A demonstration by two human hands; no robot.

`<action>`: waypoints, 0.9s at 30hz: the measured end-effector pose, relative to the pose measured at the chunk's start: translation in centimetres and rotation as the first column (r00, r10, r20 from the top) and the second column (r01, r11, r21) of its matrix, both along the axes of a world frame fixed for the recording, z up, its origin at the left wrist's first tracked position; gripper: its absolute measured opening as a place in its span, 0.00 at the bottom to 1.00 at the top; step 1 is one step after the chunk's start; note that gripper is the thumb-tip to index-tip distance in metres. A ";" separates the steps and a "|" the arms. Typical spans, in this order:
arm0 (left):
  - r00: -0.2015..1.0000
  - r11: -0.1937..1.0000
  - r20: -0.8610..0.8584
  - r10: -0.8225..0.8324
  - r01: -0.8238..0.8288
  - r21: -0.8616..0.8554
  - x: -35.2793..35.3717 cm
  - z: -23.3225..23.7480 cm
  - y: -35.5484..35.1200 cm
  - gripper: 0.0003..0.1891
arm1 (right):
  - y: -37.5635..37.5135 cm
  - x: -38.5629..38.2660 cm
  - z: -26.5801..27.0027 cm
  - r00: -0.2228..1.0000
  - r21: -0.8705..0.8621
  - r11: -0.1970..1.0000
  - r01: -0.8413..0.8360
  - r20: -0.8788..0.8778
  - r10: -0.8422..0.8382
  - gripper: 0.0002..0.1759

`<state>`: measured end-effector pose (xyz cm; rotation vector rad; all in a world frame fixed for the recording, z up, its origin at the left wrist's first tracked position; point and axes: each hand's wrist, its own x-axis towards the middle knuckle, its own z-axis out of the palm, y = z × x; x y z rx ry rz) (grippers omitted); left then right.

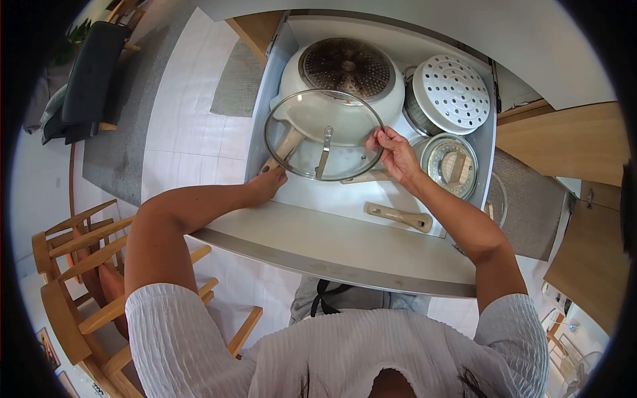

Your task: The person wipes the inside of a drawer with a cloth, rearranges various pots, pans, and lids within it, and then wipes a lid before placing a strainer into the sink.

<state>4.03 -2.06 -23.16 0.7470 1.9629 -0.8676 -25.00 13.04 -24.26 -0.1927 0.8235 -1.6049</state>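
Holding the glass lid [315, 137] over the drawer [325, 230], my right hand [396, 156] pinches its rim; I expect stiff, slippery, breakable glass, safest gripped there. My left hand [267, 184] is at the pan handle [267, 165], grip unclear.

Looks like a home kitchen, to judge by the open drawer [318, 247] holding an upturned pan [342, 83], a glass lid [315, 136], a steamer [452, 93] and a loose handle [398, 217]. Has wood panels [564, 136] on the right. Opens, on the left, onto what seems a living area, with wooden chairs [66, 325], a dark seat [93, 73], a grey rug [136, 109] and a plant [78, 32].
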 end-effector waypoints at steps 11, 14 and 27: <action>0.995 0.992 0.034 0.089 -0.092 0.087 0.7 0.4 -0.7 0.17 | 1.7 1.9 -0.9 0.981 0.042 0.999 -0.005 0.196 -0.004 0.04; 0.997 0.997 0.070 0.030 -0.035 0.065 0.3 1.0 -0.4 0.16 | 2.8 1.7 -1.9 0.966 0.104 0.994 0.017 0.253 -0.043 0.04; 0.866 0.668 0.215 0.451 -0.487 0.563 2.0 -1.4 -2.6 0.09 | 4.4 2.9 -3.2 0.977 0.122 0.991 -0.062 0.209 0.035 0.04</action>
